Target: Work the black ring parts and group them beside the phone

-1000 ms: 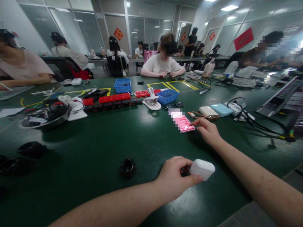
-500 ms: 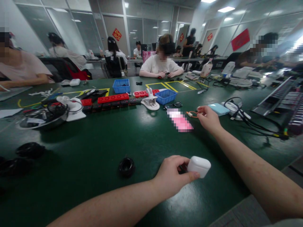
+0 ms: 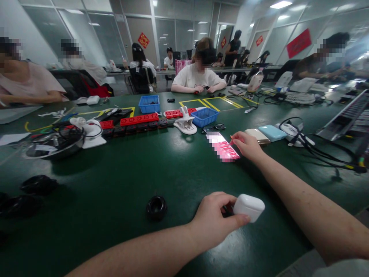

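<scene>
No wording was legible. Gold characters on a red diamond sign [image 3: 143, 40] on the back wall [image 3: 132, 30] were too small to make out. Two smaller red diamonds [image 3: 223, 42] and a tilted red banner [image 3: 299, 43] hung farther right, likewise unreadable. Rows of pale print filled part of a pink phone screen [image 3: 227, 150], blurred and partly pixelated.
</scene>
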Tool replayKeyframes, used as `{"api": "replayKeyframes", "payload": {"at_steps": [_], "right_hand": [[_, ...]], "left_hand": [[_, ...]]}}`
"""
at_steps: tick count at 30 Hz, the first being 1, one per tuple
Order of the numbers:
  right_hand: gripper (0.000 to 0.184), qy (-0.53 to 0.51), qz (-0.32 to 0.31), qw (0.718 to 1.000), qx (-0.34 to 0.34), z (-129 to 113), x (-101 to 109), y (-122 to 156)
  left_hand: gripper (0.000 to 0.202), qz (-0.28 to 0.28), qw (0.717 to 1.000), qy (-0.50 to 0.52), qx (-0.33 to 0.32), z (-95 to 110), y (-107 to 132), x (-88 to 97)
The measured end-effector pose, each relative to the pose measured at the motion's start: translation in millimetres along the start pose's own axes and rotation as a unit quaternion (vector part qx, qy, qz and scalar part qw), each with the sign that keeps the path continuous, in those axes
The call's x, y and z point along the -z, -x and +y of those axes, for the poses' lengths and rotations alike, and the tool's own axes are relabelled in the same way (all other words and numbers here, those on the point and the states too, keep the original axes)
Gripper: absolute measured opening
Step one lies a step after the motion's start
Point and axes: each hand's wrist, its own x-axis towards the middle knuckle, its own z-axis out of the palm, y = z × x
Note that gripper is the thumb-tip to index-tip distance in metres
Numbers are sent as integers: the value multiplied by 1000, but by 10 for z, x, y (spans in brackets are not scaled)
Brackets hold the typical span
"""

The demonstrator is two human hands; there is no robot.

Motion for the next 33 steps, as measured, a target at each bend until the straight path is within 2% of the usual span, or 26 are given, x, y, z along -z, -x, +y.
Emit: {"api": "replayKeyframes", "payload": {"at_steps": [4, 8, 10, 13, 17, 20, 26, 33], "right_hand": [[26, -44, -10, 998, 43, -93, 37, 245], [27, -50, -30, 997, 49, -132, 53, 335], [30, -45, -16, 998, 37, -133, 64, 323], [37, -29, 48, 998, 0, -102, 96, 247], [23, 22, 77, 995, -65, 29, 101, 49], [23, 72, 55, 991, -97, 169, 45, -136], [25, 141, -35, 984, -100, 369, -88, -445], [24, 143, -112, 975, -129, 413, -88, -502]], "left_hand": [[19, 1, 1000, 4, -11, -7, -1, 5], [19, 1, 1000, 1, -25, -21, 4, 2], [18, 0, 1000, -4, -20, -20, 9, -1], [18, -4, 1000, -8, -13, -12, 12, -2], [18, -5, 1000, -11, -11, -6, 11, 3], [18, -6, 1000, -12, -6, -2, 10, 4], [19, -8, 1000, -9, 7, 25, -2, 10], [18, 3, 999, 47, 13, -13, 0, 4]]}}
